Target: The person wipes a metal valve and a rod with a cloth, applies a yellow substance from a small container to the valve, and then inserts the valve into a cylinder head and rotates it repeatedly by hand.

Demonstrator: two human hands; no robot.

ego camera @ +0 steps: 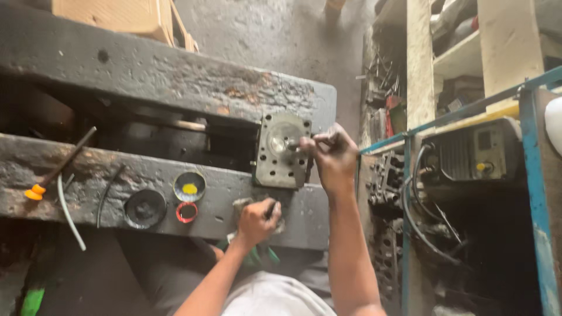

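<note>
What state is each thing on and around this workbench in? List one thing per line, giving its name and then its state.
Metal plate: propped on edge against the bench beams, face toward the camera.
Right hand: fingers pinched at the plate's centre fitting.
Left hand: closed on a rag, resting on the front beam.
Small tin: open, yellow paste inside.
Red ring: lying flat.
Dark round lid: lying flat.
Screwdriver: lying slanted across the beam.

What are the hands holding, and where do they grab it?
The right hand pinches a thin metal tool by its near end, its tip at the grey metal plate. The left hand grips a small dark object, too hidden to name.
</note>
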